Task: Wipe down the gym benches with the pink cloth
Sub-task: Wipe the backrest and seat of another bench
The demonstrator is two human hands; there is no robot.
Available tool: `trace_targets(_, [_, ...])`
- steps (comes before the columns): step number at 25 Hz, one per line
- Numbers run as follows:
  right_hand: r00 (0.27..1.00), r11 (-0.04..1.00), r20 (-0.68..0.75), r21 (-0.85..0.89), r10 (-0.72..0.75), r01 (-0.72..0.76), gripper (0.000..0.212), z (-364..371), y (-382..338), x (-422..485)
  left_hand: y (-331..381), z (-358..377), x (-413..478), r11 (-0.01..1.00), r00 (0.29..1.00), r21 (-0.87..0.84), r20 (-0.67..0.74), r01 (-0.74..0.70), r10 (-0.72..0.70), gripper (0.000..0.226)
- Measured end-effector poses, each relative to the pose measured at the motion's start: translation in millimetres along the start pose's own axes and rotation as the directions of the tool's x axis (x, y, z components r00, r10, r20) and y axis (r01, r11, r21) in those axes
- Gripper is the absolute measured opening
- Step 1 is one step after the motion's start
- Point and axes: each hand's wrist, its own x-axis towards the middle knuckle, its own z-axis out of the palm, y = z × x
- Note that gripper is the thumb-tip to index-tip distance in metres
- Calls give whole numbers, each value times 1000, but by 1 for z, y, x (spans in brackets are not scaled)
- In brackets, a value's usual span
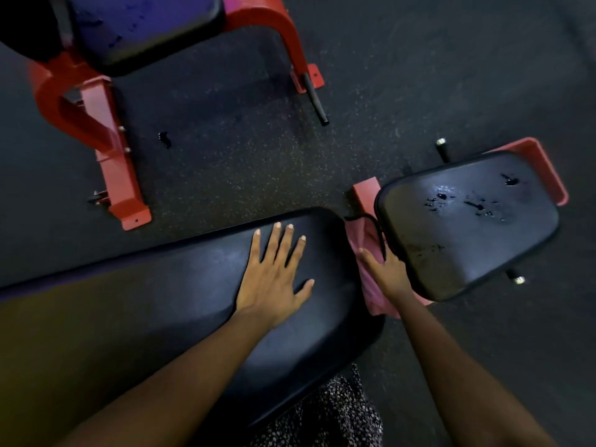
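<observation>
Left hand: your left hand [274, 279] lies flat on the long bench pad [161, 301] near its right end. Its fingers [288, 243] are straight and spread and grip nothing.
Right hand: your right hand [388, 274] sits in the gap between the long bench pad and the seat pad [467, 240], resting on the pink cloth [366, 233]. The thumb stretches out along the cloth. The other fingers are hidden at the seat pad's edge, so you cannot tell whether they curl round the cloth.
Pink cloth: it is bunched in that gap under your right hand, showing beyond the hand on the far and near sides and touching the seat pad's left edge.
Seat pad: black, with droplets [477, 204] and wet streaks on its far half.
Other bench: at upper left, a dark pad [138, 24] with a purple sheen sits on a red frame [106, 124].
Floor: the dark speckled floor [242, 156] lies between the benches.
Clothing: speckled dark fabric [338, 411] shows at the bottom edge.
</observation>
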Motion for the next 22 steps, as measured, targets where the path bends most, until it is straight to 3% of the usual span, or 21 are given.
trace_targets(4, [999, 999, -31, 47, 16, -15, 55, -3, 39, -42, 1, -6, 0, 1000, 1000, -10, -13, -9, 9, 76])
trace_targets(9, [994, 997, -109, 77, 26, -18, 41, -4, 33, -50, 0, -4, -2, 999, 1000, 33, -5, -11, 12, 78])
trace_targets(13, [989, 997, -128, 28, -70, 74, 42, -25, 25, -61, 4, -5, -4, 999, 1000, -38, 3, 18, -18, 72])
trace_targets(18, [958, 941, -147, -274, -246, 199, 52, -87, 12, -49, 85, -13, 11, 972, 999, -233, -42, -34, 25, 66])
trace_targets(22, [828, 655, -24, -626, -560, 424, 55, -126, -23, -2, 117, 4, 35, 980, 1000, -199, -16, 19, -22, 63])
